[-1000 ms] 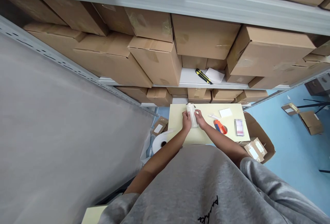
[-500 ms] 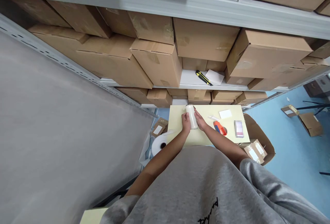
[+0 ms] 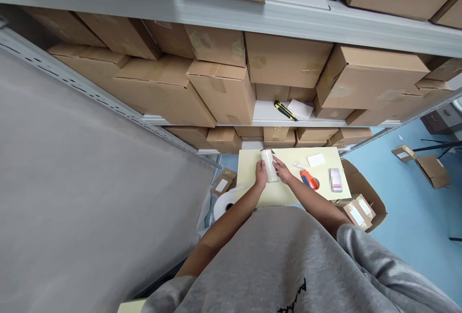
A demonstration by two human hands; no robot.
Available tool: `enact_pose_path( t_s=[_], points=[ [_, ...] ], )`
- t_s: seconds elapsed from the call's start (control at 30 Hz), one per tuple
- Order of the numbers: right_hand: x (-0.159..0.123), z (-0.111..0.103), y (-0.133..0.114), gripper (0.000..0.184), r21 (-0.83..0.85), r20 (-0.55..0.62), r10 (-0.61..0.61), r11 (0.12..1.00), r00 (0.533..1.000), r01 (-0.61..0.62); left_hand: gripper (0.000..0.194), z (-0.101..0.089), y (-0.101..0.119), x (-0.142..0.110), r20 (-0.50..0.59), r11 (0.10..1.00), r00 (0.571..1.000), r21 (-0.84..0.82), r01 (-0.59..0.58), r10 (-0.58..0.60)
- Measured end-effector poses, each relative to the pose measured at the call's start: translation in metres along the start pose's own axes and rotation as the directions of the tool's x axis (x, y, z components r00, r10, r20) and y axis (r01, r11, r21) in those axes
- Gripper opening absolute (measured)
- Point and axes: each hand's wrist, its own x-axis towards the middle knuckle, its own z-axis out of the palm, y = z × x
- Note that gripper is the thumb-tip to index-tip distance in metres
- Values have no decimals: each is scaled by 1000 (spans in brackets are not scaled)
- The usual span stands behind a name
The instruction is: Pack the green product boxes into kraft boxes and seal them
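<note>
A white cylinder (image 3: 269, 165), perhaps a cup or bottle, is held above the pale yellow table (image 3: 249, 190), its dark-rimmed end pointing away from me. My left hand (image 3: 261, 174) is wrapped around its left side. On the other side, my right hand (image 3: 282, 169) grips its right edge, the fingers partly hidden. An orange tape dispenser with a blue part (image 3: 309, 180) lies right of my right hand. Behind that are a white card (image 3: 316, 159) and a small clear-and-white strip (image 3: 301, 165).
A phone-like item with a blurred face (image 3: 335, 180) lies at the table's right. Shelves of cardboard boxes (image 3: 220, 89) rise ahead, with a black-and-yellow box cutter (image 3: 285, 110) on one. A large carton (image 3: 373, 202) holds parcels at right; a white roll (image 3: 222, 205) stands at left.
My right hand has shifted slightly down along the white cylinder and its fingers have changed position. A small loop by the cylinder's far end no longer shows. The camera view has moved slightly.
</note>
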Motion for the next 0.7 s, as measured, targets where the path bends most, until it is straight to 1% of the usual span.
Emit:
enact_pose_path(
  t_s=[0.1,0.27,0.37,0.47,0.53,0.57,0.7],
  points=[
    [-2,3,4,70,-25,-12,-25,999,1000,25,44,-3,0,-1,4,1000,1000,-1,27,-27],
    [-5,13,9,68,-50,-47,-80,996,996,78,54,-11,1,-3,121,999,993,-51,-8,14],
    [-9,18,11,62,-25,-40,-46,999,998,45,57,-18,4,-2,166,998,985,-46,-33,40],
    [-14,23,13,58,20,-26,-26,999,999,26,58,-23,6,-3,199,999,979,-50,-20,29],
    [-15,28,16,54,59,-12,-38,998,999,38,58,-25,7,-5,194,998,981,-56,-5,16],
    [-15,30,17,51,72,-6,-35,997,999,35,58,-26,6,-5,175,998,984,-62,-2,13],
    [-15,34,20,41,60,-6,22,998,1000,-21,50,-25,4,-4,63,997,998,-75,-3,8]
  ],
)
